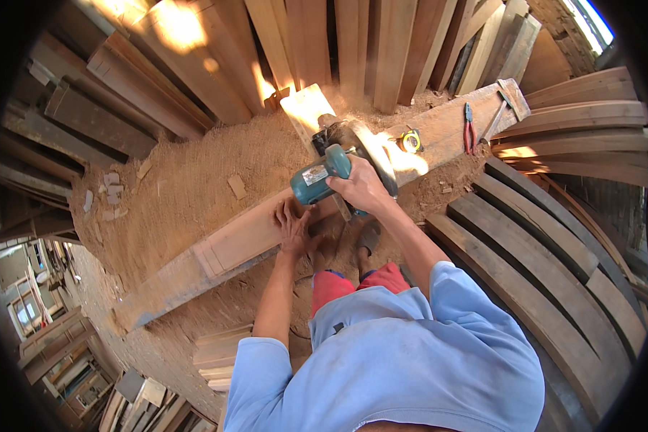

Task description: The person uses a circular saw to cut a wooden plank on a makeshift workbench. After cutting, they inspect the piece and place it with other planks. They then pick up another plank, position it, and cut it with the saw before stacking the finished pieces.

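Right hand (363, 189) gripping its handle, a teal circular saw (315, 180) sits across the right part of a wooden board (241, 236), while the left hand (293, 229) rests on the board just left of it, fingers spread. Farther right, a yellow tape measure (410, 141) and red-handled pliers (469, 129) lie on the long plank (443, 121) beneath.
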Tool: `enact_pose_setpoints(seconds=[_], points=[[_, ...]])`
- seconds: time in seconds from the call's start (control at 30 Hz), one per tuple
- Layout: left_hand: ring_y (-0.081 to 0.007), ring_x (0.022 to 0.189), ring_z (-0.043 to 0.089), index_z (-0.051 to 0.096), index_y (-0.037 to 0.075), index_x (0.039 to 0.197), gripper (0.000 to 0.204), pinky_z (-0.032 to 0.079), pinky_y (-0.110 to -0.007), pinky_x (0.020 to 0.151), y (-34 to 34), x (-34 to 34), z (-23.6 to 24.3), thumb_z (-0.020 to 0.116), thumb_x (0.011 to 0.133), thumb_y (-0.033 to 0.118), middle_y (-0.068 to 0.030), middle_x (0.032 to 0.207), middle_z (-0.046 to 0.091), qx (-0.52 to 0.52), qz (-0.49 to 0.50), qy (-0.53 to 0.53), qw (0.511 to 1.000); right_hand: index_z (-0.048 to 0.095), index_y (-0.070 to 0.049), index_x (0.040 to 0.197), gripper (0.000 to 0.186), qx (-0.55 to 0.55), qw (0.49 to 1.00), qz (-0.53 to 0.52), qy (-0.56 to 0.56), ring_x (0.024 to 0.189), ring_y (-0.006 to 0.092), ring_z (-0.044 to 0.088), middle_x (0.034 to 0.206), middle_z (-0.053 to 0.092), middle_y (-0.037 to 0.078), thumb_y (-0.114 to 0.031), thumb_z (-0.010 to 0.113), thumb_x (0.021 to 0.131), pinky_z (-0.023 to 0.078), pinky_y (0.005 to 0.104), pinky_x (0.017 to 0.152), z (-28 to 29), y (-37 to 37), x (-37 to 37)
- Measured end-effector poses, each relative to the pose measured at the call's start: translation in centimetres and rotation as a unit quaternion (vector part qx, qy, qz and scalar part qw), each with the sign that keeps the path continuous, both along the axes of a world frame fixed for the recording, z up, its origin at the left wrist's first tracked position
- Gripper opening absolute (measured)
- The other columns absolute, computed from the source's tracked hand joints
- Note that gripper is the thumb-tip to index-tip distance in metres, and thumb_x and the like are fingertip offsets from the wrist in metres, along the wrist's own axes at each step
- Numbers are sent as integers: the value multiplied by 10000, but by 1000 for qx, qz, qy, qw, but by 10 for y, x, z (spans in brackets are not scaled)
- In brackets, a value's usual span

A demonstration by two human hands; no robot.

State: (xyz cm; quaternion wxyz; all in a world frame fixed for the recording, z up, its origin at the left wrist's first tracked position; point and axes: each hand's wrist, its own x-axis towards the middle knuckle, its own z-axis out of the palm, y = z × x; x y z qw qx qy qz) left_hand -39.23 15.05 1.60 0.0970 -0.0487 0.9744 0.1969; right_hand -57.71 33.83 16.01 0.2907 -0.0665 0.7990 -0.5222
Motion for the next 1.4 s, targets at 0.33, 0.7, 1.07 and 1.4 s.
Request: enact_pose_setpoints(seconds=[0.33,0.7,1.07,1.4], points=[[-501,1518,122,617,360,1380,893,71,-700,1203,-2,-2,1,962,557,410,-252,1629,211,-3,-3,-14,1000,634,13,1247,465,-29,998,-52,16,1057,370,697,1092,714,230,-232,771,877,526,443,960,42,40,18],[-484,1535,102,618,371,1382,894,59,-720,1204,0,-6,14,978,564,389,-235,1651,199,5,-3,-27,1000,642,-6,1114,274,-35,960,-267,-74,736,103,558,858,616,9,-97,743,876,481,292,669,46,169,131],[-529,1560,142,592,345,1456,746,97,-727,1223,7,7,-2,741,790,44,-253,1702,219,1,-177,31,984,641,-21,1098,232,-43,935,-336,-103,606,64,521,782,588,-19,-82,732,893,416,257,528,25,195,166],[-580,1527,244,525,63,1499,670,141,-739,1229,18,22,-11,613,851,-82,-234,1595,460,24,-188,52,981,636,-14,1116,254,-87,945,-295,-110,708,74,550,859,610,-8,-92,734,895,473,267,627,34,177,161]])
